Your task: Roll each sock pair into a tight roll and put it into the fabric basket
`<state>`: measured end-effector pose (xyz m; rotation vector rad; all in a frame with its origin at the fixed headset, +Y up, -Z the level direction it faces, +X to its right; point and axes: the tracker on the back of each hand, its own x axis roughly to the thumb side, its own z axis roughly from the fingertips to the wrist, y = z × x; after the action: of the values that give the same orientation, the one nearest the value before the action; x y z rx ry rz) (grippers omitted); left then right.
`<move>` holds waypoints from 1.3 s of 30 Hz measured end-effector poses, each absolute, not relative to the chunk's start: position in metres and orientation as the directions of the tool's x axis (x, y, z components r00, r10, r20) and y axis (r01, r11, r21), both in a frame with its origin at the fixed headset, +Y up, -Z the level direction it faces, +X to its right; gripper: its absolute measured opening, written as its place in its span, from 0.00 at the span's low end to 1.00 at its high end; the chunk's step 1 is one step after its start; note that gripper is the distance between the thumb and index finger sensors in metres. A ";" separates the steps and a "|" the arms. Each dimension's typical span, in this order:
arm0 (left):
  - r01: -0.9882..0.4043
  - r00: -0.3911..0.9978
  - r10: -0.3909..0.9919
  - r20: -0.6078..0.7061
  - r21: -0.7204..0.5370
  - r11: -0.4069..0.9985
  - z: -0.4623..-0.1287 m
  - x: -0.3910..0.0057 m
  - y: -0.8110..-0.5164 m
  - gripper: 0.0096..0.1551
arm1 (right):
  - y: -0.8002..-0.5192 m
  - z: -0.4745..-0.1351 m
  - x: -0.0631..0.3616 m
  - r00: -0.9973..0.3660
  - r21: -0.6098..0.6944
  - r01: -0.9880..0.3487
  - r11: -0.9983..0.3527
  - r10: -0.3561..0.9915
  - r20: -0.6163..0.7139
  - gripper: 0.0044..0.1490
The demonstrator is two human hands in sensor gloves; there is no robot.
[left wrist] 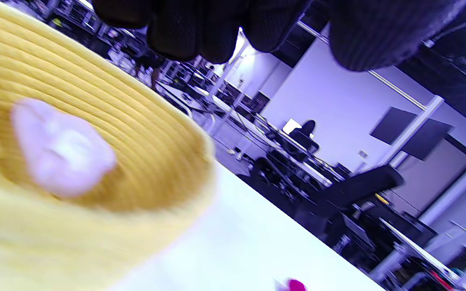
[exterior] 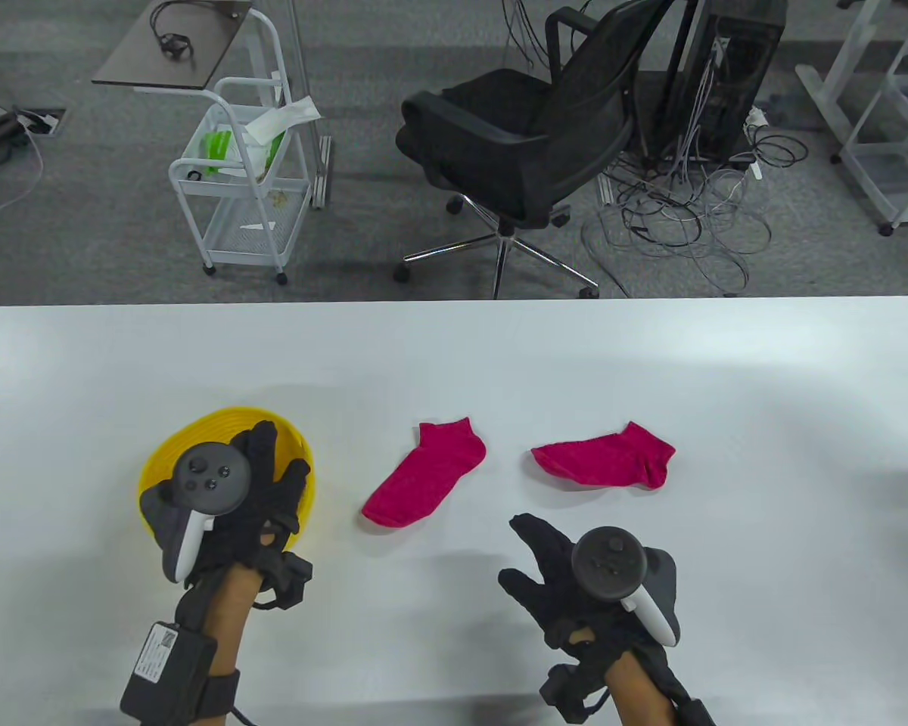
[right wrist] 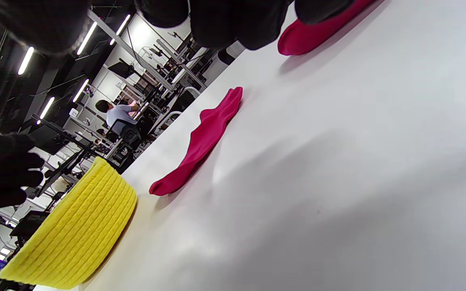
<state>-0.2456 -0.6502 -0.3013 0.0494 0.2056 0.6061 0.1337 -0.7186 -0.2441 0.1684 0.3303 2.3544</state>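
Note:
Two magenta ankle socks lie flat and apart on the white table: the left sock [exterior: 426, 473] [right wrist: 200, 141] slants toward the yellow fabric basket [exterior: 168, 446] [right wrist: 79, 230], the right sock [exterior: 607, 456] [right wrist: 318, 32] lies further right. My left hand [exterior: 261, 484] hovers over the basket with fingers spread and holds nothing. Inside the basket [left wrist: 144, 133] lies a pale rolled bundle [left wrist: 61, 147], blurred. My right hand [exterior: 541, 560] floats above the table just in front of the right sock, fingers spread, empty.
Beyond the table's far edge stand a black office chair [exterior: 526, 128], a white wire cart [exterior: 246, 174] and a tangle of cables [exterior: 681, 219] on the floor. Bare table [exterior: 764, 529] stretches right of the socks.

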 end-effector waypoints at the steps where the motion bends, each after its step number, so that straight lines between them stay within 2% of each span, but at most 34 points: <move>1: -0.568 0.803 0.574 -0.158 0.085 0.819 -0.306 -0.236 -0.649 0.43 | -0.718 -0.245 0.135 -0.715 0.282 -0.666 -0.690 0.699 0.021 0.52; 4: -0.598 0.795 0.593 -0.131 -0.003 0.801 -0.322 -0.205 -0.648 0.42 | -0.717 -0.247 0.138 -0.702 0.269 -0.685 -0.677 0.712 0.003 0.52; 9: -0.530 0.847 0.519 -0.117 -0.106 0.841 -0.365 -0.149 -0.655 0.40 | -0.720 -0.251 0.144 -0.704 0.249 -0.693 -0.676 0.709 -0.035 0.50; 12: -0.477 0.877 0.461 -0.136 -0.130 0.869 -0.390 -0.122 -0.664 0.35 | -0.720 -0.253 0.145 -0.701 0.252 -0.698 -0.670 0.711 -0.051 0.50; 16: -0.429 0.900 0.401 -0.172 -0.188 0.883 -0.416 -0.097 -0.680 0.33 | -0.720 -0.254 0.145 -0.704 0.249 -0.695 -0.674 0.708 -0.048 0.49; 27: -0.320 0.929 0.240 -0.282 -0.285 0.904 -0.459 -0.083 -0.738 0.33 | -0.725 -0.256 0.146 -0.702 0.257 -0.700 -0.666 0.707 -0.081 0.48; 31: -0.219 0.948 0.138 -0.286 -0.273 0.937 -0.467 -0.078 -0.749 0.31 | -0.728 -0.256 0.147 -0.701 0.262 -0.702 -0.662 0.707 -0.093 0.48; 34: -0.164 0.955 0.071 -0.288 -0.311 0.936 -0.470 -0.078 -0.757 0.31 | -0.727 -0.256 0.149 -0.692 0.244 -0.713 -0.658 0.716 -0.091 0.48; 39: -0.043 0.974 -0.015 -0.228 -0.245 0.969 -0.473 -0.072 -0.760 0.30 | -0.726 -0.255 0.150 -0.691 0.233 -0.714 -0.660 0.718 -0.087 0.47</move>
<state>-0.0720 -0.7599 -0.4728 -0.2510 0.2305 0.0143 0.1500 -0.7263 -0.2553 0.0154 0.3178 2.3120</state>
